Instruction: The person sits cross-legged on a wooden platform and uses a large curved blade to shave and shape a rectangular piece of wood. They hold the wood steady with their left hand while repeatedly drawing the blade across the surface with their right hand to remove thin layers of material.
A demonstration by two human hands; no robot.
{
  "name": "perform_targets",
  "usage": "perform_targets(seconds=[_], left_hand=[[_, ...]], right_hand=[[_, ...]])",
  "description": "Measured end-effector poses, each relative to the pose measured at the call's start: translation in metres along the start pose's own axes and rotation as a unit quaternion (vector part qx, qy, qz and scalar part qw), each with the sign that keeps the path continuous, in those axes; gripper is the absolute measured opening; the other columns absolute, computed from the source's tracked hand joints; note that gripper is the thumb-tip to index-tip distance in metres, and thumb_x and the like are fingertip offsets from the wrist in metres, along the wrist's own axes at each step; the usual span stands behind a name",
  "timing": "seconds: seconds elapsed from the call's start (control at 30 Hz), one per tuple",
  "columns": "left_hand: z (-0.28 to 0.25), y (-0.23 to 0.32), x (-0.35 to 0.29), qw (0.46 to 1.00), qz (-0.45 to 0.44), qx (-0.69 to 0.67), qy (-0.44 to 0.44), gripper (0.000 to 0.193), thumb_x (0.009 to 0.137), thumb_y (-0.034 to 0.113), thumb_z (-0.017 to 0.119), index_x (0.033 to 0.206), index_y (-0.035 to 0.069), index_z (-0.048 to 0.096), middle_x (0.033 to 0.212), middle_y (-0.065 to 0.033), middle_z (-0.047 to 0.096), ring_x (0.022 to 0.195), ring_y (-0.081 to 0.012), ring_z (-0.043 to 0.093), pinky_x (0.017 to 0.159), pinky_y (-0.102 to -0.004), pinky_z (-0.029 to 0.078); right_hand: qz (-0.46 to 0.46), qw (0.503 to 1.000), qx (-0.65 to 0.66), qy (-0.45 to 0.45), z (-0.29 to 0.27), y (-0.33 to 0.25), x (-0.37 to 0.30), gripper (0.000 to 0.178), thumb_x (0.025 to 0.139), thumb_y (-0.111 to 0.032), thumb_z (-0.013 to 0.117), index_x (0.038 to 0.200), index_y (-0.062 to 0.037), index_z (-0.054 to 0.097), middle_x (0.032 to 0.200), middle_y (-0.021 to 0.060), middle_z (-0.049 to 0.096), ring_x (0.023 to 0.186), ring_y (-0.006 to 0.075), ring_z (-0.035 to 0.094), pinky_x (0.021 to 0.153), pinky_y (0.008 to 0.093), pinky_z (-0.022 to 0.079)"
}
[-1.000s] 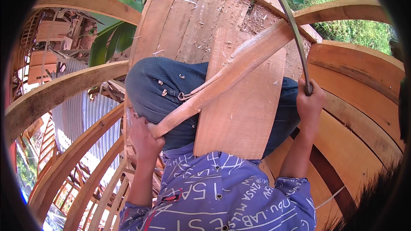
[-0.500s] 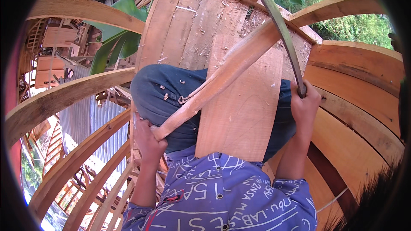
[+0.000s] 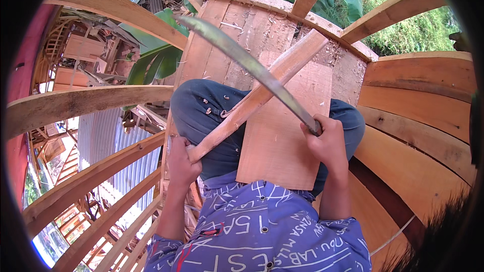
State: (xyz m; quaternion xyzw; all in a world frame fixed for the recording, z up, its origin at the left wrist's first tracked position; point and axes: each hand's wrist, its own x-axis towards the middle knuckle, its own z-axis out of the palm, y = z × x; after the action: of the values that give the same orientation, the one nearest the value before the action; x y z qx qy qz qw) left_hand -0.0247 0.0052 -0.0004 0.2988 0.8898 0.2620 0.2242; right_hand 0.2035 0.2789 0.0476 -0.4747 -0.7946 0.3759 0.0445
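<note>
Landmark: flat lap board point(image 3: 282, 146), laid across the thighs. Tapered wooden billet point(image 3: 238, 120) slants over it, thin end off its left side, broad end past its far edge. Left hand point(image 3: 184, 162), left of the board, closed round the thin end. Right hand point(image 3: 328, 140), over the board's right side, gripping a curved machete point(image 3: 237, 54); blade crosses above the billet, tip beyond the board, far left

Progress, my reading: paring part done. Billet shows long pale cut faces and a slimmed end; what looks like a curled sliver point(image 3: 224, 114) hangs at its edge, left of the board. Shavings point(image 3: 207, 110) on the trousers point(image 3: 194, 92) left of the board, more on the deck planks point(image 3: 217, 10) beyond it. Wood left to remove: can't say

Hidden: most of the machete's handle, the billet's underside and the stretch behind the blade. Whether blade touches wood, unclear
</note>
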Motion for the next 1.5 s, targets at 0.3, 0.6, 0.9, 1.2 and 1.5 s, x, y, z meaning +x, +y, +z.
perform_targets(seconds=[0.3, 0.6, 0.9, 1.2, 1.5], left_hand=[[-0.028, 0.052, -0.008, 0.990, 0.065, -0.010, -0.128, 0.027, 0.068, 0.004, 0.056, 0.095, 0.002, 0.051, 0.072, -0.0208, 0.053, 0.073, -0.0447, 0.054, 0.069, -0.0457, 0.043], [-0.031, 0.097, -0.016, 0.970, 0.067, -0.122, -0.201, 0.026, 0.067, 0.001, 0.053, 0.093, 0.000, 0.048, 0.066, -0.0173, 0.044, 0.060, -0.0292, 0.044, 0.058, -0.0365, 0.038], [-0.022, 0.100, -0.024, 0.958, 0.045, -0.154, -0.239, 0.025, 0.068, 0.001, 0.052, 0.092, 0.000, 0.047, 0.064, -0.0147, 0.041, 0.058, -0.0227, 0.042, 0.056, -0.0353, 0.037], [-0.032, 0.112, -0.010, 0.982, 0.046, -0.052, -0.176, 0.028, 0.068, 0.002, 0.054, 0.096, 0.001, 0.052, 0.070, -0.0206, 0.055, 0.065, -0.0383, 0.057, 0.060, -0.0403, 0.043], [-0.016, 0.130, -0.005, 0.985, 0.088, -0.057, -0.137, 0.029, 0.066, 0.001, 0.054, 0.095, 0.002, 0.052, 0.069, -0.0178, 0.055, 0.063, -0.0345, 0.056, 0.060, -0.0388, 0.043]], right_hand=[[-0.133, 0.984, -0.108, 0.041, 0.006, -0.011, -0.023, 0.016, 0.060, -0.017, 0.068, 0.068, -0.0056, 0.059, 0.060, 0.0140, 0.058, 0.062, 0.0331, 0.062, 0.056, 0.0422, 0.048], [-0.242, 0.934, -0.166, 0.206, -0.043, -0.020, -0.016, 0.019, 0.069, -0.015, 0.072, 0.066, -0.0081, 0.054, 0.063, 0.0100, 0.057, 0.055, 0.0307, 0.058, 0.052, 0.0412, 0.043], [-0.102, 0.940, -0.125, 0.301, -0.076, 0.019, 0.005, 0.016, 0.067, -0.013, 0.070, 0.066, -0.0071, 0.055, 0.059, 0.0136, 0.054, 0.056, 0.0350, 0.056, 0.052, 0.0429, 0.043], [-0.165, 0.941, -0.155, 0.252, -0.061, 0.000, 0.002, 0.013, 0.062, -0.012, 0.067, 0.066, -0.0075, 0.056, 0.062, 0.0111, 0.057, 0.059, 0.0327, 0.059, 0.052, 0.0417, 0.044], [-0.146, 0.955, -0.112, 0.233, -0.054, 0.007, -0.012, 0.015, 0.057, -0.013, 0.067, 0.065, -0.0076, 0.055, 0.061, 0.0114, 0.056, 0.059, 0.0324, 0.059, 0.053, 0.0414, 0.044]])
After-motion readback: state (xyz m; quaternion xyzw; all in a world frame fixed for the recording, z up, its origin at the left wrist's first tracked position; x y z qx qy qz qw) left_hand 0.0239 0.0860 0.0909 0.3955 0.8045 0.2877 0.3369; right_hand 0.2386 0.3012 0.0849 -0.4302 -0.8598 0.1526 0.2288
